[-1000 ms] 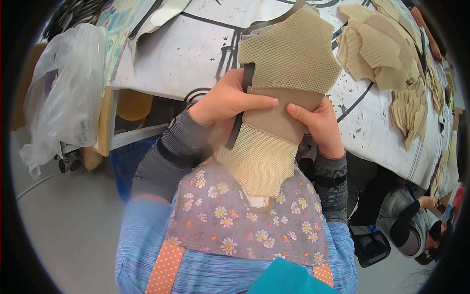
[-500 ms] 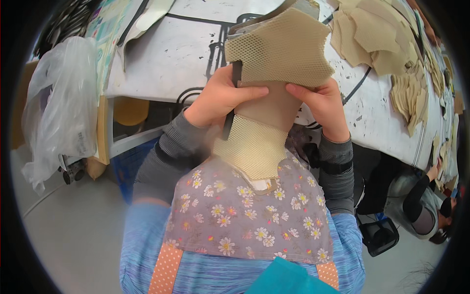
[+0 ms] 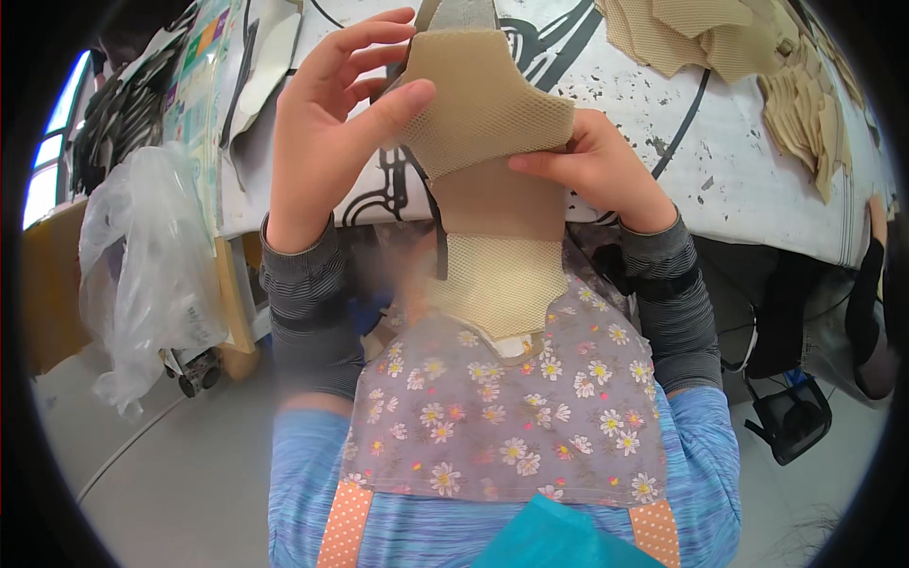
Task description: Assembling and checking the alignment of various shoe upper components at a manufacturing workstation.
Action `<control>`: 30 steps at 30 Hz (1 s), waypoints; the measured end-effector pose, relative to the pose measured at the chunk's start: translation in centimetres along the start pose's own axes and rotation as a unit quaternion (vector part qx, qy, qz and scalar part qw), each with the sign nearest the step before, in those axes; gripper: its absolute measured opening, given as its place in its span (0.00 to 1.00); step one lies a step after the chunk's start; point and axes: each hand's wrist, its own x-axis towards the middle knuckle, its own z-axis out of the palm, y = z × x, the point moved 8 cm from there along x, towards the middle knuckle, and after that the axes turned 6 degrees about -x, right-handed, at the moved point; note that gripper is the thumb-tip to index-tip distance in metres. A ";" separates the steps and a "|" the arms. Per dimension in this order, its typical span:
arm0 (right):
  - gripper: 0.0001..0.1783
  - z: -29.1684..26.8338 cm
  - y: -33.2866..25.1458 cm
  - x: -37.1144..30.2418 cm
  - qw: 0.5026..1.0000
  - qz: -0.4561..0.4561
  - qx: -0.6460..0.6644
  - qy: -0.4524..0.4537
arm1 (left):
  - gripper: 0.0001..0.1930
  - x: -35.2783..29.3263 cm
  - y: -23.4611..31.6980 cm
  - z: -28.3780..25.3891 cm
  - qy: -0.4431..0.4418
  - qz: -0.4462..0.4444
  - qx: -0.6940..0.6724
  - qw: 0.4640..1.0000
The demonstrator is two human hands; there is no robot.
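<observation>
A shaped piece of beige mesh fabric [image 3: 488, 99] is in front of me over the table's near edge. Below it come a smooth tan section [image 3: 502, 204] and a paler cream mesh piece [image 3: 507, 275] reaching down over my apron. My right hand [image 3: 601, 170] grips the beige piece at its lower right, thumb on top, other fingers mostly hidden beneath. My left hand [image 3: 346, 104] is at its left edge, fingers stretched and apart, the thumb tip over the mesh. A dark strip [image 3: 441, 241] runs along the left side. Grey material [image 3: 464, 14] shows beyond the beige piece.
Stacks of beige mesh pieces [image 3: 805, 123] lie on the white, black-marked table [image 3: 625, 104] at the right. A pale curved piece [image 3: 270, 62] lies far left. A clear plastic bag [image 3: 147, 275] hangs at the left. Another person's arm [image 3: 866, 284] shows at far right.
My left hand has loosened from the piece's left side and moved up and left, fingers spreading. My right hand still grips the beige mesh, which has turned and shifted slightly left.
</observation>
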 end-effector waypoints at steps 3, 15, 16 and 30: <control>0.15 -0.1 0.1 -0.1 1.000 -0.008 0.011 0.010 | 0.17 0.6 -0.7 -0.2 0.001 -0.047 -0.010 0.999; 0.19 -0.1 -1.2 1.8 0.997 -0.034 0.058 0.045 | 0.06 0.0 -0.3 0.5 0.038 -0.006 -0.044 0.998; 0.18 0.0 -0.9 1.8 0.996 -0.029 0.070 0.041 | 0.06 0.0 -0.4 0.3 0.040 -0.008 -0.042 0.998; 0.24 -0.3 -0.5 1.1 0.993 0.009 0.111 0.051 | 0.33 -2.9 -5.2 1.2 0.026 -0.129 -0.132 0.982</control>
